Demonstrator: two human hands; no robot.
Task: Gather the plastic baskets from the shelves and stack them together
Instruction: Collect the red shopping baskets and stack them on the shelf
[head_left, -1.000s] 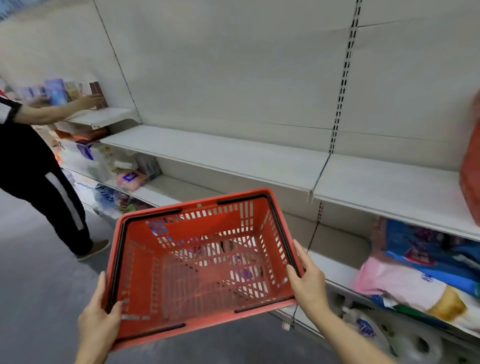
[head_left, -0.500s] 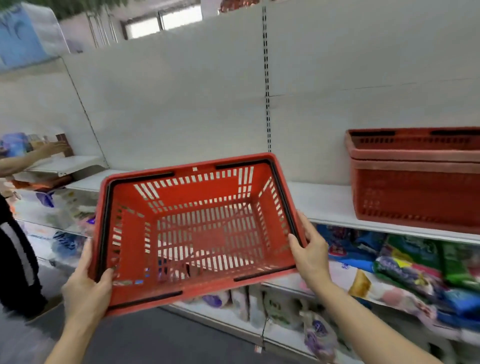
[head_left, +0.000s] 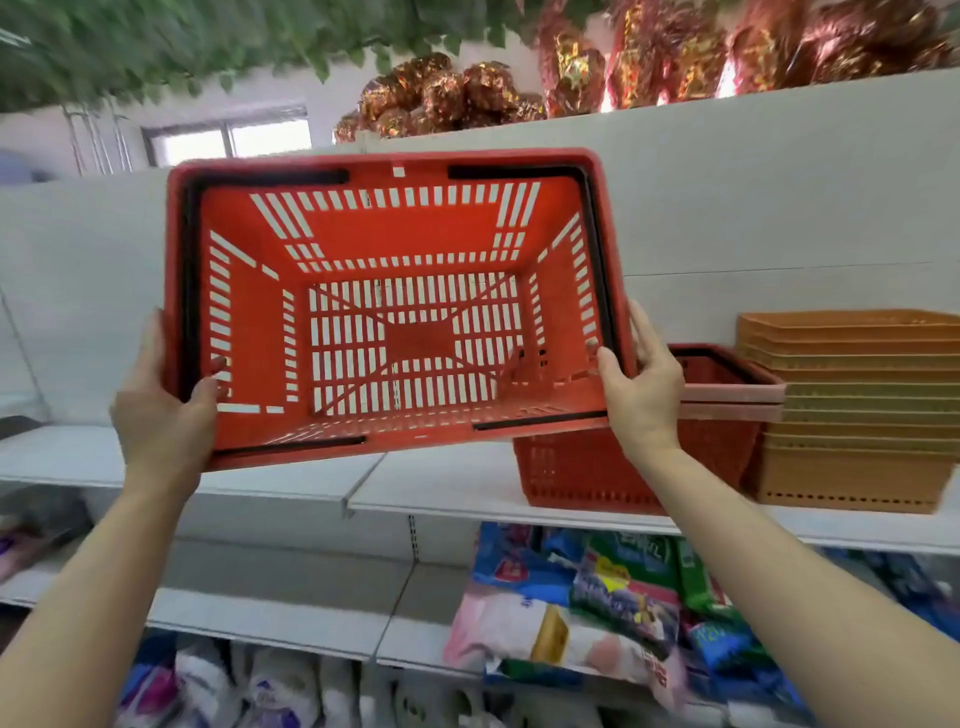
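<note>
Two hands clamp my red slotted basket (head_left: 400, 312) by its short rims — left hand (head_left: 163, 410), right hand (head_left: 641, 384) — raised left of the shelved red basket stack (head_left: 722, 415); light, rigid, easily nested.

1. Both my arms are raised forward and up, bare forearms coming in from the bottom corners.
2. My left hand (head_left: 163, 410) clamps the left rim of the red basket (head_left: 410, 343): thumb hooked over the inside, palm against the outer wall (fingers behind it, out of sight).
3. My right hand (head_left: 644, 387) clamps the right rim the same way, thumb inside, fingers pointing up along the outside.
4. Wrists roughly level, right one slightly lower.
</note>
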